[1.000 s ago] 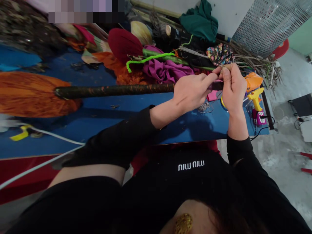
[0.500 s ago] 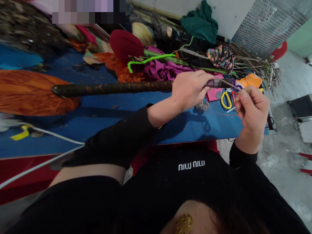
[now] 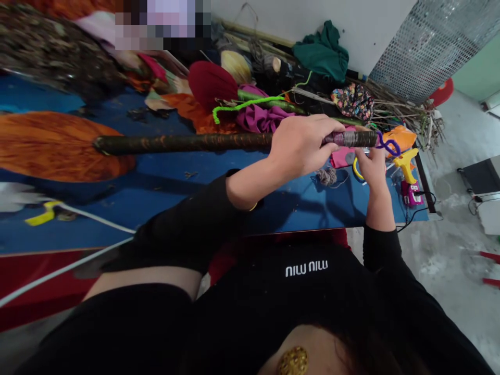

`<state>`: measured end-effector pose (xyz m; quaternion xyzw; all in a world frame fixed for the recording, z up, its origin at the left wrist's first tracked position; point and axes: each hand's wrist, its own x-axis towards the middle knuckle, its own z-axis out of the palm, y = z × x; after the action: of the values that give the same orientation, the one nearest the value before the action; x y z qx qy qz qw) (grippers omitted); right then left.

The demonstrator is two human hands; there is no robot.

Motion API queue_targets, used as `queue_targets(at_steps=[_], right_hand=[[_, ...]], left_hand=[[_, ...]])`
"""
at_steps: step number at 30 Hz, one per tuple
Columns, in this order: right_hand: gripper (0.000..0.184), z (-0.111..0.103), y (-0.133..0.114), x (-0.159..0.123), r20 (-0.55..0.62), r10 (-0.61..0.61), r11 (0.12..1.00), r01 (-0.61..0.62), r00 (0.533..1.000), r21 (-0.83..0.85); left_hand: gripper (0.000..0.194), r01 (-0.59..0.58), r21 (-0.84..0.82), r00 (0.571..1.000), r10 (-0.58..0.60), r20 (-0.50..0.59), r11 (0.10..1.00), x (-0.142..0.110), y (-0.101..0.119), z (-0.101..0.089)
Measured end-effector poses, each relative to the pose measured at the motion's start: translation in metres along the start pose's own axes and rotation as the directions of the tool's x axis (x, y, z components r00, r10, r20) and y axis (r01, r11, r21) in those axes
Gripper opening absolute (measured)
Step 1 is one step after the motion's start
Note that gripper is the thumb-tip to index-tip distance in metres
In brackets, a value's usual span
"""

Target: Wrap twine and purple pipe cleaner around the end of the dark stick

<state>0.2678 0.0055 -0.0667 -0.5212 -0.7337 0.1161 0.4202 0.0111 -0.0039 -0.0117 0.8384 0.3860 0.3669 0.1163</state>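
Note:
My left hand (image 3: pixel 299 146) is closed around a dark wooden stick (image 3: pixel 187 142), which lies level across the view. Near its right end the stick carries wrapped grey yarn (image 3: pixel 350 138), with a purple band beside it. My right hand (image 3: pixel 374 165) is under this end, its thumb raised; its other fingertips are hidden behind the stick, and whatever they hold cannot be seen. A purple pipe cleaner (image 3: pixel 389 144) curls at the stick's tip. Orange fabric (image 3: pixel 54 148) is fixed to the left end. Below the stick, a loose bundle of grey yarn (image 3: pixel 327 176) rests on the table.
Yellow-handled scissors (image 3: pixel 356 169) lie partly behind my right hand. A yellow glue gun (image 3: pixel 407 165) and a purple power socket (image 3: pixel 412 194) with cables are at the blue table's (image 3: pixel 219 200) right edge. Cloth and twigs (image 3: pixel 414 107) pile up along the back.
My right hand, earlier pinching a taut yarn strand beyond the stick's end, has moved left and under the stick. My left hand still grips the stick. The view has shifted slightly.

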Motion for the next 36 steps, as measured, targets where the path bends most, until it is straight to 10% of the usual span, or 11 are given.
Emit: queue_targets(at_steps=[5, 10, 15, 25, 36], right_hand=[[0.042, 0.02, -0.059, -0.021, 0.138, 0.094, 0.954, -0.129, 0.986, 0.272], [0.046, 0.016, -0.089, -0.043, -0.212, 0.089, 0.99, -0.064, 0.973, 0.123], [0.047, 0.023, -0.094, -0.043, -0.363, -0.194, 0.936, 0.283, 0.911, 0.209], [0.047, 0.039, -0.118, -0.043, -0.384, 0.091, 0.9, 0.089, 0.919, 0.426], [0.044, 0.032, -0.114, -0.055, -0.288, -0.11, 0.91, 0.212, 0.951, 0.355]], left_hand=[[0.035, 0.016, 0.002, 1.0, -0.016, -0.001, 1.0, 0.0, -0.001, 0.0], [0.037, 0.015, 0.003, 1.0, -0.015, 0.012, 1.0, 0.001, -0.002, 0.003], [0.036, -0.007, -0.002, 1.0, 0.007, 0.025, 1.0, 0.003, -0.004, 0.007], [0.035, 0.016, 0.066, 1.0, -0.018, 0.025, 0.998, 0.001, -0.002, 0.008], [0.036, 0.011, 0.108, 0.997, -0.019, 0.069, 0.994, 0.001, -0.007, 0.019]])
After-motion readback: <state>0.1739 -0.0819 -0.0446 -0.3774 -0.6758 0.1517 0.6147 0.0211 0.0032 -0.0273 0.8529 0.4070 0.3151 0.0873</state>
